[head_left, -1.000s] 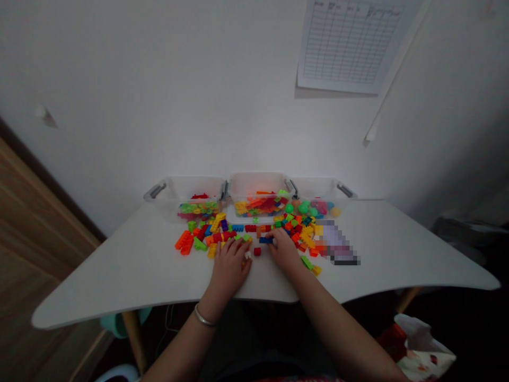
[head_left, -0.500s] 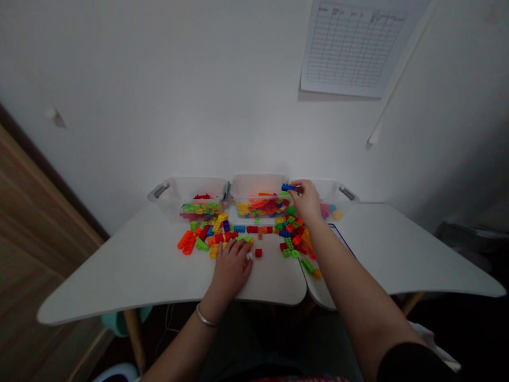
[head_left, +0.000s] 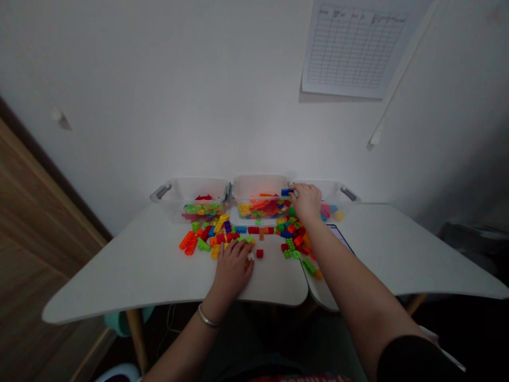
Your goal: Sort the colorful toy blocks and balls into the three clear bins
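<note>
- My right forearm (head_left: 350, 276) is stretching diagonally up the frame from a black sleeve (head_left: 413, 361) at lower right, and it is passing just beside a tablet (head_left: 339, 236), which is lying on the table's right side, partly hidden under my arm.
- A thin silver bangle (head_left: 207, 318) is sitting on my left wrist at lower centre.
- My left hand (head_left: 233, 276) is resting on the white table (head_left: 119, 281), its fingers loosely curved downward. The weight seems to be going through the hand, as if steadying me during the long stretch of the other arm.
- My left fingertips (head_left: 242, 249) are touching or nearly touching a small white piece (head_left: 250, 257); I cannot tell whether they have hold of it. A lone red brick (head_left: 260, 253) is sitting just beside it.
- Loose toy bricks (head_left: 217, 239) in orange, green, yellow, red and blue are lying in a wide, untidy spread across the table's centre, within easy reach of both hands.
- My right hand (head_left: 306, 201) is closed at the fingertips, pinching a blue brick (head_left: 287, 192) out at the far end of my reach, directly over the right corner of the middle clear plastic bin (head_left: 258, 185).
- Three clear bins are standing side by side against the white wall, the left one (head_left: 191, 191) and right one (head_left: 318, 188) flanking the middle one, with grey handles facing outward.
- A printed grid chart (head_left: 353, 50) is hanging on the wall at upper right.
</note>
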{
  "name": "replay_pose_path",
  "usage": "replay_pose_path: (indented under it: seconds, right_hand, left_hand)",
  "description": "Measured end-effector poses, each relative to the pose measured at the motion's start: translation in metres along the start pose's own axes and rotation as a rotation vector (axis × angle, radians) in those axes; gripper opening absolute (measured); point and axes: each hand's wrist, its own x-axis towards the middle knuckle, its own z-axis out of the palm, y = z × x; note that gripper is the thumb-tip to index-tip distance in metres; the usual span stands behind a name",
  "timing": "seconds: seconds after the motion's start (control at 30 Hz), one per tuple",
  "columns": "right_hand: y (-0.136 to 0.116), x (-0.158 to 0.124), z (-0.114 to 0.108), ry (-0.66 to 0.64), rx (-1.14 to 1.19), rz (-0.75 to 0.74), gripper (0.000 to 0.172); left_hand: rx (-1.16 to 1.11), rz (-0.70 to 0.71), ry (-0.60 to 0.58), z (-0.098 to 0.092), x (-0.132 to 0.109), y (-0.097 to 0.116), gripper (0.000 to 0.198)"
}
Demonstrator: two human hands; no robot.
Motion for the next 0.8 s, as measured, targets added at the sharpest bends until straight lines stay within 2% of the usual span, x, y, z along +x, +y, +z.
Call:
replay_pose_path:
  seconds: [0.23,0.4,0.6,0.8]
  right_hand:
    - [-0.016,0.018,-0.018,-0.196,-0.271,0.001,0.016]
    - [-0.025,0.019,-0.016,-0.314,-0.318,-0.050,0.026]
    - [-0.018,0.002,-0.010,-0.197,-0.276,-0.079,0.027]
    - [-0.021,-0.016,-0.011,-0.062,0.069,-0.013,0.048]
  left_hand:
    - [0.011,-0.005,-0.013,-0.001,0.001,0.001,0.045]
    - [0.016,0.006,0.010,0.001,0.001,-0.001,0.044]
    - [0.013,0.004,0.021,0.001,0.001,0.000,0.043]
    - [0.010,0.017,0.035,0.002,0.001,-0.001,0.042]
